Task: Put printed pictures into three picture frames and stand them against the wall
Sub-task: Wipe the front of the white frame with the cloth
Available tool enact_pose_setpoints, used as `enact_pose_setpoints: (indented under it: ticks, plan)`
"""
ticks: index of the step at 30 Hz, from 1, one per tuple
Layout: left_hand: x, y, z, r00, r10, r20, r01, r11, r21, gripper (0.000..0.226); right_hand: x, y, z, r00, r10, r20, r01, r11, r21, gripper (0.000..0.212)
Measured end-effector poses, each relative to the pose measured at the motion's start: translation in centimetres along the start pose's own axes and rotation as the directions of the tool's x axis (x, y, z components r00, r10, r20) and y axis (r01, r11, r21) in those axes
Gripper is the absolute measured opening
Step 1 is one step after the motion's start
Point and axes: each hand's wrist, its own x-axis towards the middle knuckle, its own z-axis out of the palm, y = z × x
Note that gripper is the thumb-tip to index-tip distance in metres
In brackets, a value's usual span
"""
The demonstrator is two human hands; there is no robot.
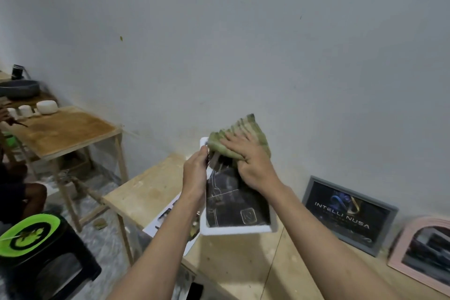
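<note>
White frame (237, 229) is pinched at its far-left edge by L hand (194, 173); green cloth (239, 139) is pressed flat under spread R hand (250, 161), frame's long axis running away from body.

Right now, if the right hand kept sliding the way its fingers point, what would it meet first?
The right hand lies flat on the green cloth, fingers pointing up and left along the white frame. It would likely run off the frame's top edge, then meet the wall; depth is unclear.

Bare table (243, 263) lies open below the hands; right of them a grey frame (350, 214) and pink frame (418, 253) block the wall (243, 44).
</note>
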Motion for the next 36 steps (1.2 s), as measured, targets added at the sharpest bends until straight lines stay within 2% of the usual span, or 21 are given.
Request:
enact_pose_setpoints:
  ticks: [2, 4, 6, 8, 10, 11, 12, 14, 15, 16, 17, 19, 22, 25, 28, 29, 31, 32, 33, 35, 36]
  plan:
    - [0.0, 0.3, 0.2, 1.000, -0.011, -0.026, 0.009, 0.996, -0.088, 0.035, -1.1, 0.1, 2.0, 0.990, -0.070, 0.120, 0.080, 0.994, -0.080, 0.062]
    - [0.4, 0.3, -1.1, 0.995, -0.009, -0.101, 0.002, 0.998, -0.066, 0.035, -4.0, 0.1, 3.9, 0.971, -0.079, 0.227, 0.073, 0.997, 0.037, 0.052]
    - [0.4, 0.0, -2.6, 0.990, -0.016, -0.140, 0.012, 0.999, -0.031, 0.040, -6.7, -0.6, 4.4, 0.932, 0.023, 0.363, -0.103, 0.974, 0.202, 0.047]
    - [0.1, -0.1, -3.6, 0.985, -0.029, -0.167, 0.022, 0.999, -0.040, 0.041, -8.0, -1.7, 3.4, 0.805, 0.195, 0.560, -0.411, 0.865, 0.289, 0.050]
    - [0.3, -0.3, -4.3, 0.983, -0.042, -0.180, 0.036, 0.999, -0.038, 0.043, -7.6, -2.1, 1.7, 0.710, 0.258, 0.656, -0.562, 0.768, 0.307, 0.055]
    - [0.5, -0.4, -4.4, 0.982, -0.051, -0.181, 0.046, 0.998, -0.030, 0.049, -6.7, -2.3, 0.9, 0.726, 0.293, 0.621, -0.582, 0.744, 0.329, 0.057]
    - [0.8, -0.9, -4.6, 0.982, -0.068, -0.176, 0.065, 0.998, -0.023, 0.059, -5.6, -2.6, 0.2, 0.791, 0.335, 0.512, -0.559, 0.736, 0.383, 0.057]
    - [0.8, -1.3, -4.3, 0.984, -0.114, -0.135, 0.112, 0.994, -0.021, 0.069, -2.5, -2.6, -0.9, 0.925, 0.361, 0.122, -0.375, 0.807, 0.456, 0.058]
    - [0.1, -1.0, -3.7, 0.986, -0.130, -0.100, 0.127, 0.991, -0.033, 0.066, -1.1, -2.2, -0.7, 0.951, 0.306, -0.038, -0.269, 0.882, 0.386, 0.060]
    - [-0.6, -0.5, -2.8, 0.988, -0.144, -0.054, 0.140, 0.987, -0.076, 0.063, 0.1, -2.0, -0.3, 0.968, 0.223, -0.113, -0.190, 0.951, 0.244, 0.064]
    - [-1.3, 0.0, -2.0, 0.988, -0.154, -0.001, 0.152, 0.978, -0.142, 0.062, 0.9, -2.0, 0.4, 0.989, 0.122, -0.086, -0.116, 0.991, 0.072, 0.068]
    - [-1.3, 0.6, -1.0, 0.991, -0.122, 0.060, 0.133, 0.959, -0.252, 0.067, 1.0, -2.4, 2.4, 0.994, -0.046, 0.103, 0.063, 0.983, -0.175, 0.070]
    - [-0.5, 1.1, -2.0, 0.986, -0.148, 0.081, 0.166, 0.942, -0.292, 0.073, -1.8, -3.1, 5.6, 0.963, -0.125, 0.238, 0.153, 0.983, -0.099, 0.068]
    - [-0.1, 0.6, -3.9, 0.974, -0.228, 0.013, 0.225, 0.948, -0.225, 0.056, -3.8, -2.2, 6.3, 0.934, -0.092, 0.346, 0.085, 0.996, 0.036, 0.067]
    - [0.6, -0.6, -5.5, 0.979, -0.174, -0.110, 0.167, 0.983, -0.074, 0.054, -6.1, -1.4, 6.6, 0.826, -0.109, 0.553, 0.042, 0.990, 0.133, 0.047]
    - [0.7, -1.0, -5.7, 0.983, -0.136, -0.124, 0.133, 0.991, -0.029, 0.052, -7.0, -1.3, 6.2, 0.792, -0.085, 0.604, -0.019, 0.986, 0.163, 0.040]
    - [0.7, -1.0, -5.6, 0.986, -0.116, -0.123, 0.119, 0.993, 0.013, 0.050, -7.7, -2.1, 4.5, 0.710, 0.054, 0.702, -0.273, 0.940, 0.204, 0.037]
    - [0.5, -0.9, -5.4, 0.986, -0.108, -0.129, 0.111, 0.994, 0.016, 0.048, -7.3, -2.3, 3.7, 0.697, 0.121, 0.707, -0.396, 0.887, 0.238, 0.041]
    - [0.3, -0.7, -5.0, 0.985, -0.108, -0.137, 0.112, 0.994, 0.016, 0.046, -6.6, -2.4, 3.1, 0.743, 0.185, 0.643, -0.465, 0.834, 0.297, 0.047]
    - [-0.3, -0.6, -4.0, 0.983, -0.134, -0.129, 0.138, 0.990, 0.022, 0.041, -4.2, -3.2, 2.1, 0.910, 0.272, 0.312, -0.389, 0.821, 0.419, 0.054]
    - [-0.4, -0.9, -3.5, 0.984, -0.152, -0.097, 0.154, 0.988, 0.009, 0.043, -2.9, -3.6, 2.1, 0.957, 0.250, 0.146, -0.289, 0.859, 0.422, 0.057]
